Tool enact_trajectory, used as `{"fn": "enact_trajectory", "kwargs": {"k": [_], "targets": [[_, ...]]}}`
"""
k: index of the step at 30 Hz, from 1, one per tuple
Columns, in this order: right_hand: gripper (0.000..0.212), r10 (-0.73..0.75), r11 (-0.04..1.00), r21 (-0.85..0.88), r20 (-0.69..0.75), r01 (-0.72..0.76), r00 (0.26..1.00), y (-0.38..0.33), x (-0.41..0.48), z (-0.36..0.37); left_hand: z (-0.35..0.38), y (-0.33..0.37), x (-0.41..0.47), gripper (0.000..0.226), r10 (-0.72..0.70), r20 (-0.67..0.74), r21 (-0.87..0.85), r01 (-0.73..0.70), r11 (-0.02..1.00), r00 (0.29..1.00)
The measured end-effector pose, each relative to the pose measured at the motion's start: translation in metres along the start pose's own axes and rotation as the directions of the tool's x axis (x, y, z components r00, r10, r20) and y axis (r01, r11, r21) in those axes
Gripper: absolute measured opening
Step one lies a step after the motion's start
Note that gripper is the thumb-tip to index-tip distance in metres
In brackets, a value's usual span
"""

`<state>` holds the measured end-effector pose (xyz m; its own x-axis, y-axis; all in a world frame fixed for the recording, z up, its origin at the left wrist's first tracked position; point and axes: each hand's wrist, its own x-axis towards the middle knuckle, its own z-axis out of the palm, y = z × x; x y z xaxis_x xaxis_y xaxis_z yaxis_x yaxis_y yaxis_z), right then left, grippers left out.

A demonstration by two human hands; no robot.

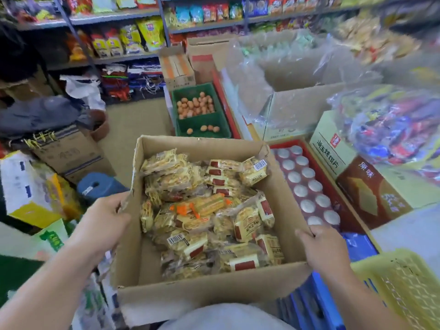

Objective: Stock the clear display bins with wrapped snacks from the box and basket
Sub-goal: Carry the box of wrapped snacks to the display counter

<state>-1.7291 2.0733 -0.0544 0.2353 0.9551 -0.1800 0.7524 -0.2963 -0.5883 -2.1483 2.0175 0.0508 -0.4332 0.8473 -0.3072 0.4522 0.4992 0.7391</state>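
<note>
An open cardboard box point(152, 294) sits right in front of me, held up between both hands. Inside lie several yellow wrapped snacks point(204, 210) with red labels and barcodes. My left hand point(104, 222) grips the box's left wall near a torn edge. My right hand point(321, 246) grips the right wall, fingers curled over the rim. A yellow plastic basket point(402, 289) stands at the lower right. Clear display bins point(392, 122) filled with colourful wrapped sweets rise on the right, blurred.
A red tray of white round cakes point(307, 184) lies just right of the box. A green crate with eggs point(200, 113) stands ahead. An empty plastic-lined carton point(297, 96), a printed snack carton point(357, 182), stacked cartons at left point(69, 156) and stocked shelves point(123, 41) surround the aisle.
</note>
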Motion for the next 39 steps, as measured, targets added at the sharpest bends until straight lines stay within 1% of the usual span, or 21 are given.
{"fn": "enact_trajectory", "kwargs": {"k": [2,4,6,8,10,13,14,17,18,19,20,23,26,28,29,31,33,35,37,38,39], "targets": [[0.051,0.100,0.995,0.015,-0.060,-0.099,0.993,0.005,0.009,0.004,0.014,0.024,0.052,0.061,0.057,0.087,0.046,-0.061,0.997,0.995],[0.046,0.215,0.977,0.032,-0.110,-0.212,0.970,0.007,0.013,0.007,0.034,0.049,0.099,0.062,0.125,0.180,0.066,-0.139,0.988,0.976],[0.041,0.339,0.941,0.058,-0.159,-0.334,0.927,0.005,0.012,0.011,0.056,0.074,0.140,0.062,0.188,0.293,0.069,-0.217,0.974,0.937],[0.039,0.450,0.893,0.087,-0.213,-0.442,0.867,-0.001,0.004,0.013,0.075,0.100,0.176,0.057,0.217,0.391,0.104,-0.277,0.955,0.894],[0.043,0.544,0.839,0.146,-0.258,-0.525,0.798,-0.009,-0.007,0.016,0.092,0.126,0.204,0.051,0.255,0.492,0.133,-0.361,0.923,0.833],[0.052,0.668,0.742,0.233,-0.326,-0.628,0.669,-0.019,-0.023,0.026,0.122,0.160,0.235,0.064,0.328,0.626,0.120,-0.503,0.856,0.708],[0.052,0.708,0.704,0.262,-0.339,-0.660,0.620,-0.022,-0.028,0.031,0.134,0.168,0.245,0.065,0.338,0.656,0.123,-0.537,0.834,0.675],[0.045,0.800,0.591,0.331,-0.357,-0.735,0.483,-0.032,-0.038,0.050,0.174,0.185,0.274,0.052,0.372,0.731,0.098,-0.627,0.773,0.572],[0.046,0.816,0.569,0.353,-0.356,-0.743,0.456,-0.034,-0.040,0.055,0.187,0.189,0.281,0.046,0.379,0.751,0.088,-0.651,0.754,0.541],[0.045,0.825,0.557,0.362,-0.345,-0.748,0.448,-0.037,-0.041,0.061,0.198,0.193,0.288,0.040,0.383,0.763,0.076,-0.660,0.747,0.521],[0.043,0.828,0.554,0.355,-0.323,-0.753,0.457,-0.041,-0.042,0.066,0.208,0.198,0.294,0.036,0.388,0.767,0.065,-0.662,0.746,0.511],[0.038,0.819,0.571,0.337,-0.290,-0.749,0.494,-0.055,-0.036,0.077,0.243,0.213,0.318,0.035,0.397,0.770,0.102,-0.710,0.697,0.500],[0.039,0.810,0.586,0.371,-0.287,-0.720,0.511,-0.068,-0.020,0.079,0.281,0.228,0.353,0.054,0.390,0.785,0.130,-0.744,0.655,0.481],[0.031,0.793,0.608,0.362,-0.241,-0.706,0.559,-0.074,-0.007,0.077,0.297,0.237,0.369,0.057,0.373,0.794,0.129,-0.731,0.670,0.481],[0.027,0.787,0.615,0.352,-0.214,-0.706,0.579,-0.075,-0.002,0.075,0.302,0.241,0.374,0.052,0.366,0.791,0.123,-0.712,0.691,0.491],[0.019,0.782,0.616,0.380,-0.186,-0.690,0.595,-0.073,0.007,0.069,0.303,0.242,0.374,0.045,0.367,0.766,0.083,-0.648,0.757,0.527],[0.006,0.771,0.616,0.455,-0.179,-0.643,0.611,-0.069,0.013,0.061,0.290,0.231,0.364,0.046,0.400,0.720,0.020,-0.592,0.806,0.568],[0.019,0.760,0.613,0.511,-0.172,-0.603,0.627,-0.064,0.021,0.054,0.265,0.203,0.346,0.051,0.472,0.649,0.011,-0.627,0.779,0.597],[0.032,0.752,0.596,0.566,-0.145,-0.569,0.643,-0.059,0.029,0.048,0.242,0.167,0.325,0.065,0.512,0.553,0.103,-0.663,0.741,0.658],[0.037,0.757,0.575,0.602,-0.134,-0.555,0.639,-0.059,0.031,0.048,0.231,0.149,0.313,0.072,0.483,0.522,0.148,-0.632,0.760,0.703],[0.040,0.762,0.552,0.632,-0.116,-0.545,0.637,-0.057,0.033,0.048,0.222,0.134,0.301,0.079,0.418,0.505,0.175,-0.564,0.807,0.755]]}}
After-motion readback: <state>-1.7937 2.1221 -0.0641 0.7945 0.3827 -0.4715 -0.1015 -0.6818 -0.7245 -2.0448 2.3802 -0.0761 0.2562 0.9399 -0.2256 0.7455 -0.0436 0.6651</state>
